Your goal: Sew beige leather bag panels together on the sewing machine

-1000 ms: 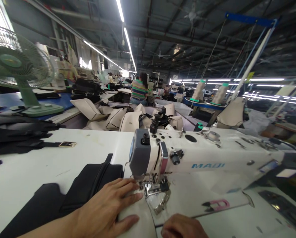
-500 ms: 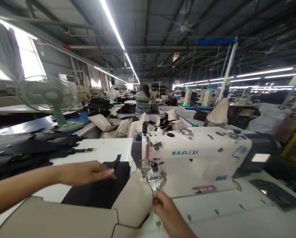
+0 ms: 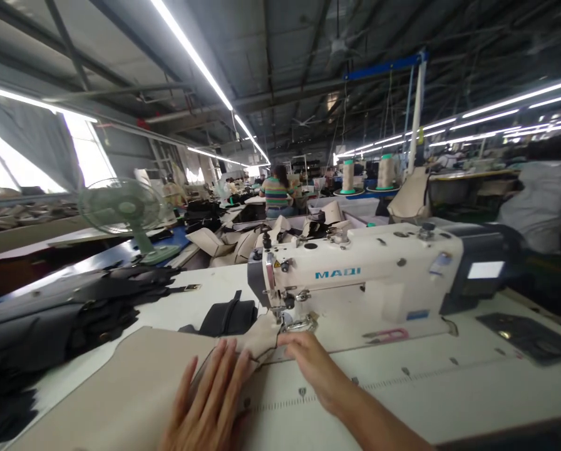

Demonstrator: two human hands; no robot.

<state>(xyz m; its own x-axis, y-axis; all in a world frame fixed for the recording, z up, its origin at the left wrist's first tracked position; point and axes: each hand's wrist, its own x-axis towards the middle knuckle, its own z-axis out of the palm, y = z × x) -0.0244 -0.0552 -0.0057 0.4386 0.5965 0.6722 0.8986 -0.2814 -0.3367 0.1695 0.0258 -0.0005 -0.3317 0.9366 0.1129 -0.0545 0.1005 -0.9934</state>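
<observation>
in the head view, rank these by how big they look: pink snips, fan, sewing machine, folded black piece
1. sewing machine, clearly largest
2. fan, though it stands farther back
3. folded black piece
4. pink snips, smallest

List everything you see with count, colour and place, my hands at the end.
Sewing machine: one, white and dark grey, right of centre
Worktable: one, whitish, under the machine
Beige panel piece: one, dark-edged, front left to the needle area
Thread snips: one, pink, by the machine's base
Folded piece: one, black, beyond the panel
Strapped pieces: several, black, left
Fan: one, green, back left
Loose pieces: several, beige, behind the machine
Thread cones: two, beige and green, behind
Sack: one, whitish, far right
Lights: several, white, overhead
Left hand: one, on the panel
Right hand: one, at its edge
</observation>
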